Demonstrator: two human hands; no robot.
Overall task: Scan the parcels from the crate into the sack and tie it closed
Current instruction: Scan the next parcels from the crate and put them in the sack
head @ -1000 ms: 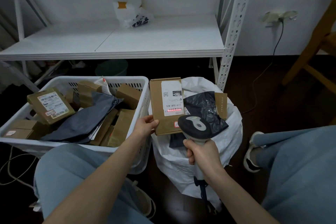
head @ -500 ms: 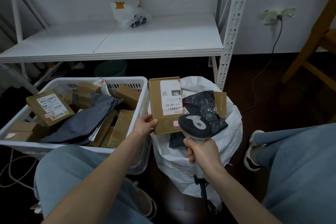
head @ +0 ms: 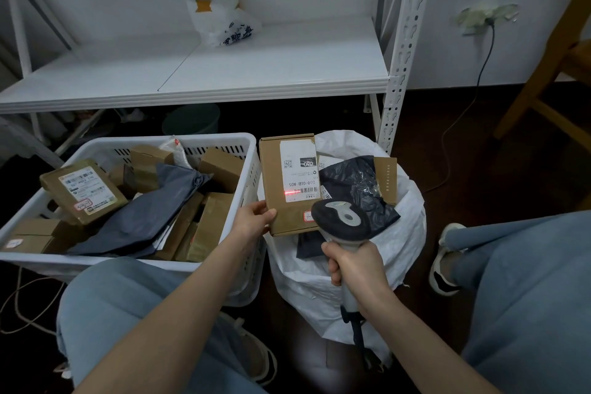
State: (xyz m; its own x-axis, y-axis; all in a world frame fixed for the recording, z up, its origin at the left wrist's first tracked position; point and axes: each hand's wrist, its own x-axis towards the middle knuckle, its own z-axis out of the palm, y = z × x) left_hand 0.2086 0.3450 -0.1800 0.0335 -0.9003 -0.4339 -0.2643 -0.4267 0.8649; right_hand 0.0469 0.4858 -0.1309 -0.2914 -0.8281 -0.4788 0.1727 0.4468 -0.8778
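Note:
My left hand (head: pixel 252 222) grips the lower left corner of a flat brown cardboard parcel (head: pixel 271 176) and holds it up over the open white sack (head: pixel 406 233). My right hand (head: pixel 355 269) grips the handle of a barcode scanner (head: pixel 342 221) just below the parcel. A red scan line lies across the barcode at the foot of the parcel's white label (head: pixel 299 174). In the sack lie a black poly bag (head: pixel 355 185) and a small brown box (head: pixel 385 179). To the left, the white plastic crate (head: pixel 224 139) holds several brown boxes and a grey mailer (head: pixel 150 211).
A white metal shelf (head: pixel 256 73) spans the back with a white plastic bag (head: pixel 220 19) on it. Its perforated post (head: pixel 399 73) stands right behind the sack. My knees in jeans frame the bottom. A wooden chair (head: pixel 550 73) and a wall cable are on the right.
The red scan line slid off toward the black bag half a second ago and now lies on the label's barcode again. Both hands and the parcel have barely shifted.

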